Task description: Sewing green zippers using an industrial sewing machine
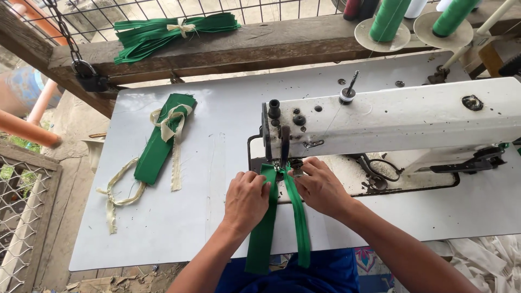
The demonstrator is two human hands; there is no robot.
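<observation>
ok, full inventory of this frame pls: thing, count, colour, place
sewing machine: 1, white, right half of table
table: 1, pale grey top, centre
green strips: 2, green, under the needle area, hanging off the near edge
tied bundle: 1, green with cream tie, left on table
beam bundle: 1, green, cream tie, on the wooden beam at the back
thread cones: 2 green ones, back right on stands; others beside them cut off by the frame
scissors: 1, dark, on machine bed
padlock: 1, dark, on chain, back left
white cloth: pile, lower right
left hand: 1, on the left strip
right hand: 1, on the right strip by the needle
</observation>
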